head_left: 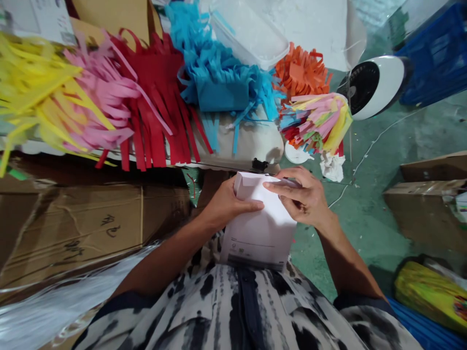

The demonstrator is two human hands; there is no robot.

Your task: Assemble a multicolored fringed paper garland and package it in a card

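A white box (pixel 260 233) with small print near its lower end is held against my body, below the table's front edge. My left hand (pixel 233 201) grips its left side, the thumb lying across the front face. At the upper right of the box, my right hand (pixel 304 194) is closed on the top edge, its fingers bent over the flap there. What lies under those fingers is partly hidden. Just beyond the box, a small black clip (pixel 260 164) sits at the table edge.
Fringed paper bundles in yellow (pixel 40 92), pink (pixel 105 97), red (pixel 156 97), blue (pixel 222 87) and orange (pixel 302 70) cover the table, with a multicoloured tassel (pixel 321 121) at its right. Right of it stands a white fan (pixel 379 87). Cardboard boxes (pixel 91 223) stand at left.
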